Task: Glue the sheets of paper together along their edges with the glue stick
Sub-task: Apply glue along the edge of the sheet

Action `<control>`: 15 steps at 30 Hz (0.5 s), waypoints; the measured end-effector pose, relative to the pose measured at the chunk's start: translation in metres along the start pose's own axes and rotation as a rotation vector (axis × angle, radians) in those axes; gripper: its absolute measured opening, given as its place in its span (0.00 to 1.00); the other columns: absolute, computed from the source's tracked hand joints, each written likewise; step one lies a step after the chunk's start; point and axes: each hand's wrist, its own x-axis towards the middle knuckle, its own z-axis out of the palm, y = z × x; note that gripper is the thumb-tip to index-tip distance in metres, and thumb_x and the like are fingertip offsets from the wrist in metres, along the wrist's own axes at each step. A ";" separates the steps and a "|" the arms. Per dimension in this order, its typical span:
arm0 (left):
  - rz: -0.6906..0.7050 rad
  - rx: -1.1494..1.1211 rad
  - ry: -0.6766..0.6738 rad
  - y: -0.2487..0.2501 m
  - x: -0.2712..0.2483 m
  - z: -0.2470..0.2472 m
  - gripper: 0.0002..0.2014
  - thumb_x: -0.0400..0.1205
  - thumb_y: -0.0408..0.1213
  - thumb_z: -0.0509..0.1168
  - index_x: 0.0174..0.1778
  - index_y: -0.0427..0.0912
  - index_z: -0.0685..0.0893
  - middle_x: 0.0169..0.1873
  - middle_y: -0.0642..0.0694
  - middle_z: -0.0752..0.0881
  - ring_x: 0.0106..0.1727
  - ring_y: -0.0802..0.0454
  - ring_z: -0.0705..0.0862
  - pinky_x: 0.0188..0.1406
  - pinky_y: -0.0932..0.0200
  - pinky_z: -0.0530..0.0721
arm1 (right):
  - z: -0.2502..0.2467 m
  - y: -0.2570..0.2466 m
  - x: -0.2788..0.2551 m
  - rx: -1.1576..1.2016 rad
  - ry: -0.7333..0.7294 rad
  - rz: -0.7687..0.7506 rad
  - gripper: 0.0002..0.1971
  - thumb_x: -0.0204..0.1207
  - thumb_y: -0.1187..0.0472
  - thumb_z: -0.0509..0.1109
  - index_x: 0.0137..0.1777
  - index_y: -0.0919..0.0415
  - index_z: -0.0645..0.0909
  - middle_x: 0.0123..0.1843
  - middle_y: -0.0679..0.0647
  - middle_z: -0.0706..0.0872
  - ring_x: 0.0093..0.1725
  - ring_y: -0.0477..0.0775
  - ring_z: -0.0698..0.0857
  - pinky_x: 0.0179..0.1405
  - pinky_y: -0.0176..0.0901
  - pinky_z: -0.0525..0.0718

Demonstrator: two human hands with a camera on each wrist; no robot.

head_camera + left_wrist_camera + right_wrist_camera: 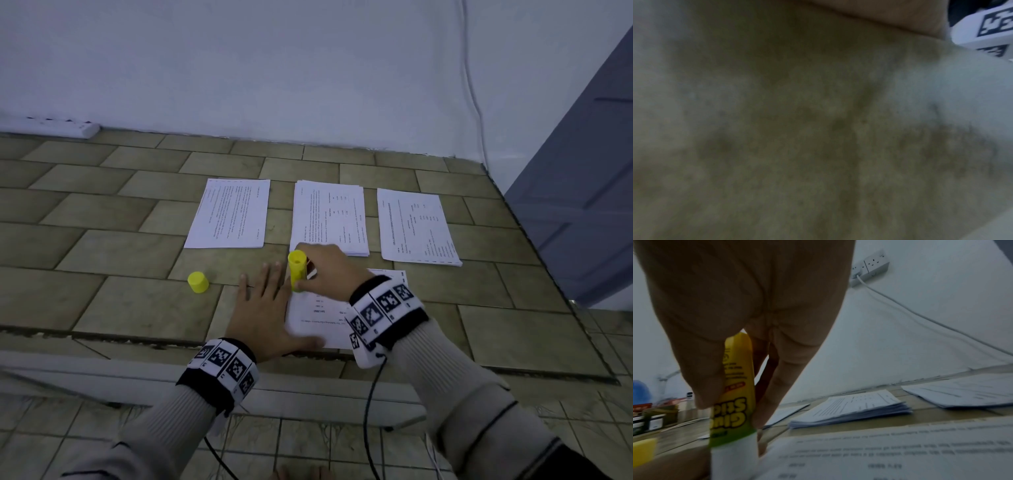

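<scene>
On my right wrist view I read "Glue Stick", upside down in bold yellow letters, on the glue stick (733, 410); the small print above it is too blurred. The printed sheet (890, 456) at five o'clock of it carries lines of text I cannot make out. The wristband markers (383, 308) show patterns only.

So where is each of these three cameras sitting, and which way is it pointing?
Head: worn on the head, looking forward and down at the tiled floor; shows the left hand flat at the sheet, the right hand gripping the glue stick, both sleeves, and the cap.
Left wrist: pressed close to the floor, blurred; only a strip of skin and a wrist marker show.
Right wrist: looks along the right hand at the fingers round the glue stick.
Shared: head and right wrist both show the glue stick, sheet and paper stacks.
</scene>
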 end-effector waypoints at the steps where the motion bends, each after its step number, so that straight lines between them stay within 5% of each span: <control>1: -0.004 0.006 -0.005 0.000 0.000 0.000 0.72 0.51 0.91 0.35 0.86 0.46 0.40 0.85 0.43 0.37 0.85 0.44 0.33 0.80 0.30 0.34 | -0.003 0.003 0.006 -0.007 0.008 0.017 0.15 0.70 0.62 0.77 0.52 0.65 0.77 0.49 0.60 0.85 0.48 0.59 0.83 0.49 0.55 0.83; 9: 0.004 0.014 -0.005 -0.001 -0.001 -0.001 0.71 0.52 0.91 0.34 0.86 0.45 0.44 0.85 0.43 0.37 0.85 0.44 0.34 0.80 0.30 0.35 | -0.019 0.015 0.020 0.073 0.071 0.124 0.13 0.70 0.66 0.76 0.51 0.65 0.78 0.49 0.62 0.87 0.50 0.62 0.85 0.53 0.57 0.84; 15: -0.004 -0.008 0.016 0.000 -0.001 0.000 0.68 0.56 0.89 0.28 0.87 0.46 0.46 0.86 0.43 0.39 0.86 0.44 0.36 0.80 0.31 0.36 | -0.020 0.019 -0.034 0.163 0.060 0.155 0.12 0.68 0.61 0.79 0.47 0.61 0.81 0.47 0.53 0.88 0.47 0.51 0.85 0.48 0.45 0.84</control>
